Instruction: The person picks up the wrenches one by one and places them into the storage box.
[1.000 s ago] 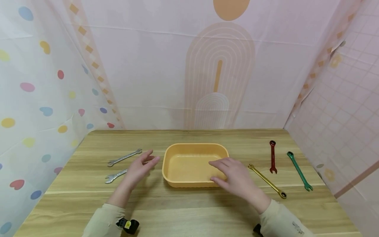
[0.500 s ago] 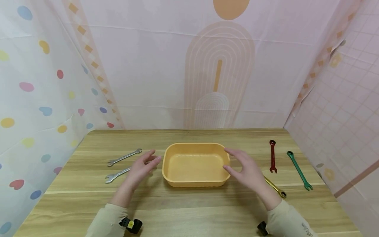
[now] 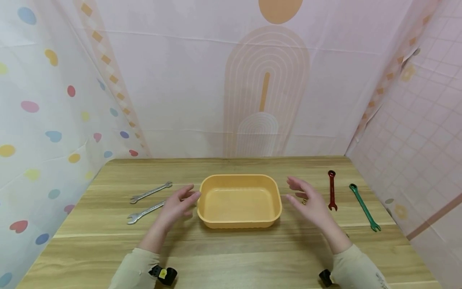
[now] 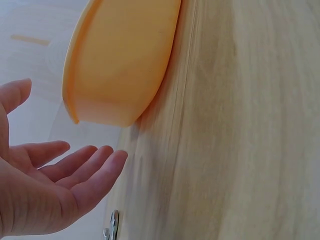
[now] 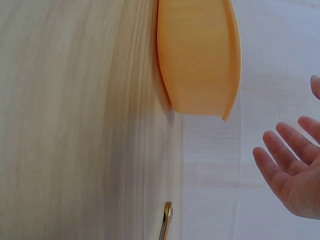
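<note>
two sleeves sit at the bottom edge of the head view, cream cuffs w/ a small black wrist unit on each. from there my left hand (image 3: 177, 206) reaches up toward frame centre, fingers straight and a bit spread, holding nothing. its fingertips are right at the left wall of the orange tray (image 3: 240, 220); can't tell if they touch. left wrist cam shows the same: left hand (image 4: 47, 192) lower left of frame, palm open, fingers loose, tray (image 4: 122, 60) above it w/ a visible gap.

my right hand (image 3: 311, 200) is right of centre, also relaxed, fingers apart, nothing gripped, near the tray's right wall but clearly off it. right wrist cam agrees: right hand (image 5: 292, 165) at the right edge, palm open, tray (image 5: 197, 55) at top centre, apart from it.

tray sits mid-frame on the wooden table (image 3: 231, 249), between both hands, nothing inside it that i can see.

under/behind the right hand a yellow wrench (image 3: 304, 200) is mostly hidden; only a bit shows by the fingers, and its tip shows at the bottom of the right wrist view (image 5: 165, 222). further right: red wrench (image 3: 331, 196), then green wrench (image 3: 363, 207), both flat on the table, well apart from the tray.

left of centre: two silver wrenches, nearer one (image 3: 146, 211) just beside my left hand, farther one (image 3: 150, 192) above it in frame.

back of frame: pink backdrop w/ an arch print (image 3: 266, 92), dotted curtain (image 3: 43, 120) on the left, pink grid sheet (image 3: 418, 132) on the right.
</note>
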